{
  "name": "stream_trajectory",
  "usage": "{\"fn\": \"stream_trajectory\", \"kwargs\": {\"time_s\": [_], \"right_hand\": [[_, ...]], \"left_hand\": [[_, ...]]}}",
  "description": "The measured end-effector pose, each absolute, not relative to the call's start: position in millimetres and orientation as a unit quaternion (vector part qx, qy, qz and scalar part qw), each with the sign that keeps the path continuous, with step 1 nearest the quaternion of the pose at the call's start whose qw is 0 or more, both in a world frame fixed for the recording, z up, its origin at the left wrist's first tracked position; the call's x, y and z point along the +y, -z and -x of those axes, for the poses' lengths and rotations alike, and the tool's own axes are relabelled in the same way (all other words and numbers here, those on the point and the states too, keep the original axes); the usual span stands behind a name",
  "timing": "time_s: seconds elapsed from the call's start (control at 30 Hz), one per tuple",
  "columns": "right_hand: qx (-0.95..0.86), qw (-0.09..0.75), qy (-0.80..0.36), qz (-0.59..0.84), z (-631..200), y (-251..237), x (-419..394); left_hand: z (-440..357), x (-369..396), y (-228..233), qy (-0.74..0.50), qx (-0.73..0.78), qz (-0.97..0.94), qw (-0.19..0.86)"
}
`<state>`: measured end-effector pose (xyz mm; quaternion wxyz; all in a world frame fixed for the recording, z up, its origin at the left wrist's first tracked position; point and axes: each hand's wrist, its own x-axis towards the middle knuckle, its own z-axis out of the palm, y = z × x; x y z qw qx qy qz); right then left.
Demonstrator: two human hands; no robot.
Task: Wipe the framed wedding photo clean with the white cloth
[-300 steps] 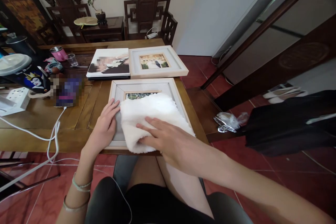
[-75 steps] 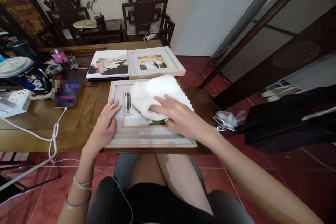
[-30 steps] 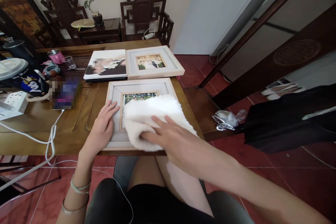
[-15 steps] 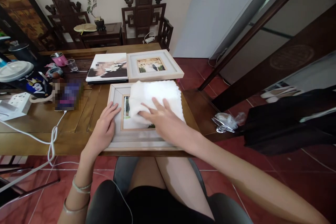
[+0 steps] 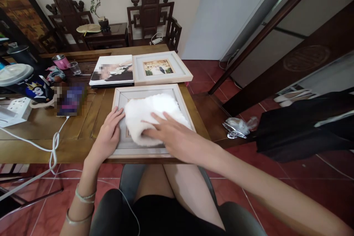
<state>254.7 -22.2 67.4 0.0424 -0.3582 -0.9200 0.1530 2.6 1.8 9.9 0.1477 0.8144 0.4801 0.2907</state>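
A pale, rectangular wooden picture frame (image 5: 149,153) is lying flat on the brown wooden table (image 5: 91,125). On the frame's left side the left hand (image 5: 110,134) is resting, fingers flat and close together. Over the frame's middle the right hand (image 5: 175,136) is pressing a folded, fluffy white cloth (image 5: 155,107), fingers lying apart; its fold is hiding some fingertips, so any pinch cannot be told. Wiping appears to be the step in hand; reaching the frame's bare margins is calling for light, even pressure.
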Motion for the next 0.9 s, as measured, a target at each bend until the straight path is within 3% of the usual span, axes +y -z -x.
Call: {"fn": "stream_trajectory", "kwargs": {"time_s": [0.2, 0.53, 0.77, 0.9], "right_hand": [[-0.906, 0.065, -0.038, 0.416, -256, -54, 13], [-0.932, -0.038, -0.158, 0.323, -240, -82, -46], [-0.921, 0.038, -0.227, 0.314, -262, -83, -35], [-0.913, 0.075, -0.173, 0.362, -270, -69, -12]], "left_hand": [[-5, 0, -13, -0.286, 0.484, -0.814, 0.15], [-4, 1, -10, -0.303, 0.474, -0.811, 0.161], [-4, 2, -10, -0.3, 0.477, -0.81, 0.159], [-5, 0, -13, -0.288, 0.489, -0.808, 0.158]]}}
